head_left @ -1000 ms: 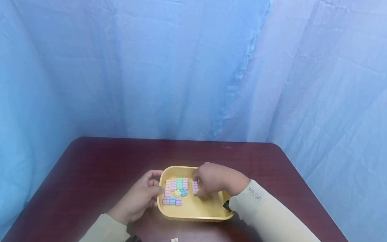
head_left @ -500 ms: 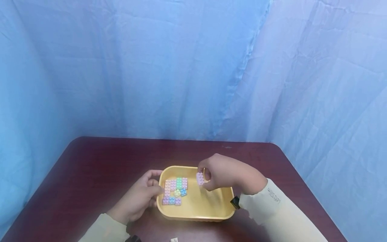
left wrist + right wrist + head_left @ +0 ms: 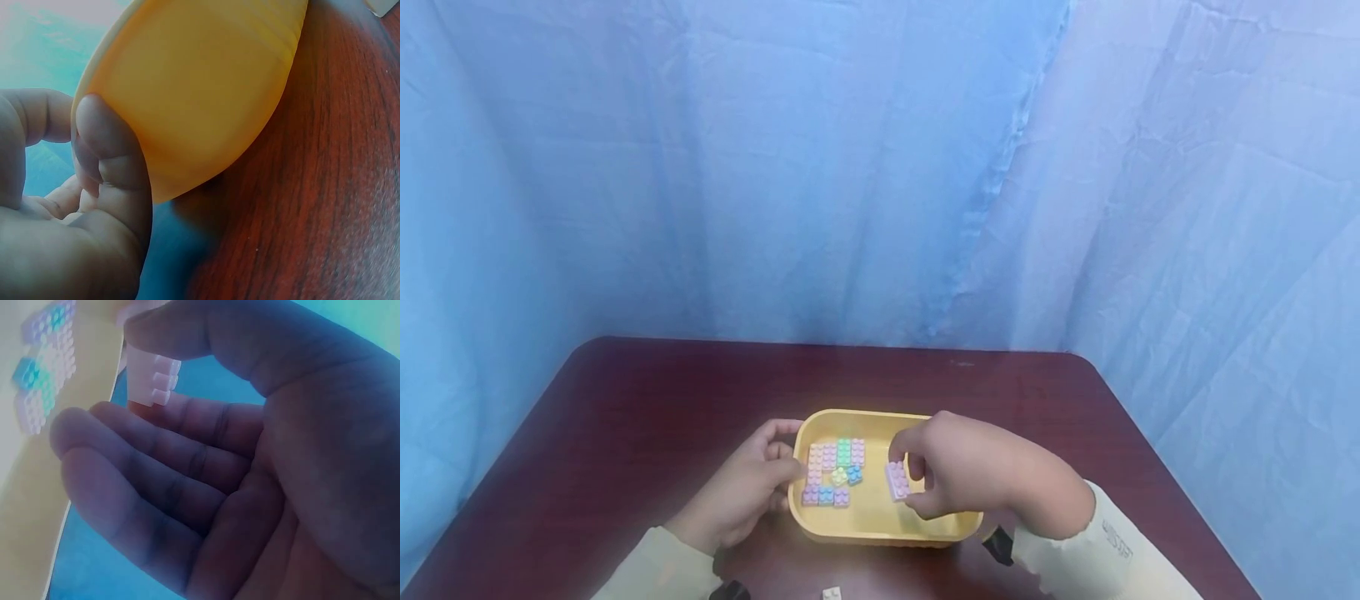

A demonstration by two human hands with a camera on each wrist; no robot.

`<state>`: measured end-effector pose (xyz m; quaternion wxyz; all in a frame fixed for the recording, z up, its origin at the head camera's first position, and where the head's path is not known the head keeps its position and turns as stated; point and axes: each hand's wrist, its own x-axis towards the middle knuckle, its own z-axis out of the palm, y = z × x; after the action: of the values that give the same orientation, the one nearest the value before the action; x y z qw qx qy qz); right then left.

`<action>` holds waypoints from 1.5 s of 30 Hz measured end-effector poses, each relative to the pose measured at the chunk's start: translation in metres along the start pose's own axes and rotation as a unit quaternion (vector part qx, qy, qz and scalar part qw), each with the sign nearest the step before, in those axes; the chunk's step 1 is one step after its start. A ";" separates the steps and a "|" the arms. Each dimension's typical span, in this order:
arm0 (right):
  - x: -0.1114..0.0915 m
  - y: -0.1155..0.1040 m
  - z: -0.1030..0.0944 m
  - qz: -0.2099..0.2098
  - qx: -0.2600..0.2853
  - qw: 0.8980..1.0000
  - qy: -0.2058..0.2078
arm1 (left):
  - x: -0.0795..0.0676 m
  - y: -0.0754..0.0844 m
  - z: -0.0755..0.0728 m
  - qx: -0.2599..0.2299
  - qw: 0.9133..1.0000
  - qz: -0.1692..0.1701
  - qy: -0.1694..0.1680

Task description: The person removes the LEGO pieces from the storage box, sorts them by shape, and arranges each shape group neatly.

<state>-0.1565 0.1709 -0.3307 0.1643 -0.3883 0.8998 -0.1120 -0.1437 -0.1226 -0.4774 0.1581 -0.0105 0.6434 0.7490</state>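
Note:
My left hand (image 3: 748,487) grips the left wall of a yellow plastic tray (image 3: 880,521), thumb inside and fingers behind the rim in the left wrist view. Over the tray's right half, my right hand (image 3: 966,467) pinches a pale lilac toy building brick (image 3: 897,482) between thumb and index finger. That brick's studs show side-on in the right wrist view, while the other fingers curve loosely below it. Several pastel bricks lie in the tray's left half, among them a green brick (image 3: 844,452), a yellow brick (image 3: 839,477) and a blue brick (image 3: 854,475).
A small cream brick (image 3: 831,593) lies on the dark red-brown table (image 3: 647,433) in front of the tray, at the bottom of the head view. Light blue curtains (image 3: 850,167) hang behind and at both sides of the table.
My right hand, pinching the lilac brick, has risen and shifted right, then come back toward me. The left hand keeps its grip on the tray, which stays in place.

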 end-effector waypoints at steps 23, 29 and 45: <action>-0.039 -0.034 0.036 -0.034 -0.030 0.999 0.023 | -0.001 0.002 0.001 0.005 1.000 -0.005 -0.002; -0.045 -0.036 0.044 -0.026 -0.019 0.999 0.016 | 0.000 0.002 0.000 0.005 1.000 -0.005 -0.003; -0.036 -0.039 0.070 -0.009 -0.013 1.000 -0.025 | 0.001 0.000 0.000 0.007 1.000 -0.007 -0.003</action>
<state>-0.0810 0.1659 -0.3752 0.1812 -0.4008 0.8934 -0.0920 -0.1448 -0.1222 -0.4774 0.1648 -0.0115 0.6478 0.7437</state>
